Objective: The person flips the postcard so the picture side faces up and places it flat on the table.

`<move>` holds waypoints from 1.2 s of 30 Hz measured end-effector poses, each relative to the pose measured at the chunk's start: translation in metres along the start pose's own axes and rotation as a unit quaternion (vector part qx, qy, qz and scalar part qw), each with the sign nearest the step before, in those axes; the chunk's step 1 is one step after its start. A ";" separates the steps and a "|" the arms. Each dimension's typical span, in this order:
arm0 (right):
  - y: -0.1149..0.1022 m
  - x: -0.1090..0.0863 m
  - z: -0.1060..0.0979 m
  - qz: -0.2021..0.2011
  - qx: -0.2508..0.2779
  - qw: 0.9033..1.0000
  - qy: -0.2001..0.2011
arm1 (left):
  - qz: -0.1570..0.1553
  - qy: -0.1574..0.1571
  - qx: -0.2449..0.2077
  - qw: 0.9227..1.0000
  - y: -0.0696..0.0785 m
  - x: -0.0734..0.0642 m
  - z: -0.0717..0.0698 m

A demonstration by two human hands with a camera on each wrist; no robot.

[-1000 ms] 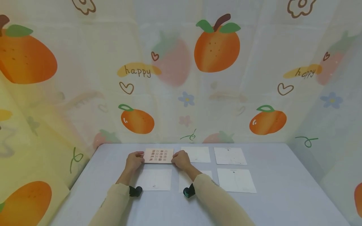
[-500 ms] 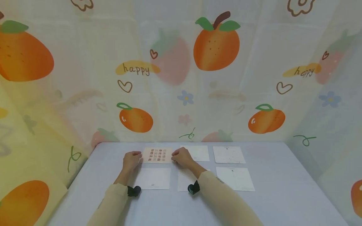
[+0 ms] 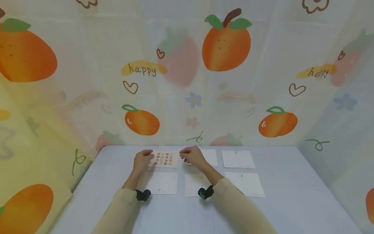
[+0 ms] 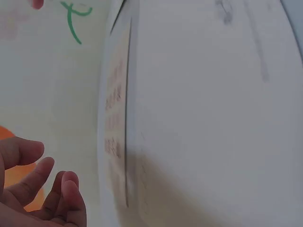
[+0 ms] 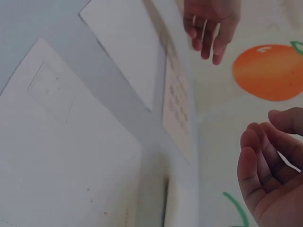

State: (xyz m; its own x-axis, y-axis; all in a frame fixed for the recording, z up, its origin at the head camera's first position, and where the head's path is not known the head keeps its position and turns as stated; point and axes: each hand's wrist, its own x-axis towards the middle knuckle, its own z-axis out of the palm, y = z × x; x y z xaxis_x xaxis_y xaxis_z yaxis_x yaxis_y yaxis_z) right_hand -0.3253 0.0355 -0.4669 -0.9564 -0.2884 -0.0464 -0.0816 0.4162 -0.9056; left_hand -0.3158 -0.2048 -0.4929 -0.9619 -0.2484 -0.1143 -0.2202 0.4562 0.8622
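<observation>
Set the clock on the printed card (image 3: pixel 166 159), as the head view has it: there it lies on the pale table (image 3: pixel 292 191), left end of the back row, rows of characters showing! The left hand (image 3: pixel 142 159) is at nine o'clock, overlapping the card's edge in that view yet apart from it in the left wrist view, fingers loosely bent, thumb narrowly parted from them. At three, the right hand (image 3: pixel 194 156) hovers, fingers curved, a slim gap to the thumb, and it blocks part of the back middle card (image 3: pixel 211 156)! Further out at three, the back right card (image 3: pixel 238 159) sits in full view. Down at six, the front left card (image 3: pixel 162 183), the left wrist camera (image 3: pixel 143 195) across its corner. At four, the front middle card (image 3: pixel 193 186), with forearm and right wrist camera (image 3: pixel 205 192) crossing it; beyond, the front right card (image 3: pixel 246 184), one corner under the right sleeve (image 3: pixel 242 209). And at twelve, the fruit-print curtain (image 3: pixel 222 113) rises behind it all!
</observation>
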 end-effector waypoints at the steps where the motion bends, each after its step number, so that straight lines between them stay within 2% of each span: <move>1: -0.002 -0.002 -0.002 -0.004 0.000 1.000 0.002 | 0.003 -0.002 0.000 1.000 0.003 -0.001 0.002; 8: -0.012 -0.020 -0.021 -0.050 0.011 0.999 0.013 | 0.031 -0.011 -0.014 0.999 0.019 -0.010 0.015; 11: -0.011 -0.025 -0.031 -0.051 0.026 0.998 0.022 | 0.035 -0.017 -0.025 0.999 0.024 -0.013 0.022; 20: 0.008 -0.027 -0.058 -0.023 0.028 0.998 0.060 | 0.056 -0.035 -0.059 0.996 0.032 -0.013 0.046; 24: 0.020 -0.026 -0.067 -0.009 0.021 0.997 0.074 | 0.045 -0.054 -0.088 0.994 0.033 -0.013 0.058; 31: 0.037 -0.023 -0.081 0.021 0.013 0.996 0.090 | 0.027 -0.055 -0.060 0.996 0.037 -0.011 0.079; 36: 0.045 -0.022 -0.088 0.047 0.002 0.992 0.117 | 0.024 -0.072 -0.060 0.995 0.045 -0.012 0.094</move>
State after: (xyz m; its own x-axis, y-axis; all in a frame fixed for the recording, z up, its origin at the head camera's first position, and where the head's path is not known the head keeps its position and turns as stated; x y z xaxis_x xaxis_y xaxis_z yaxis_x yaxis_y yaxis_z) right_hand -0.3327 0.1370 -0.4698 -0.9986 -0.0410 -0.0320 0.0114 0.4285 -0.9035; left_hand -0.3296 -0.1009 -0.4989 -0.9859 -0.0992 -0.1345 -0.1615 0.3576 0.9198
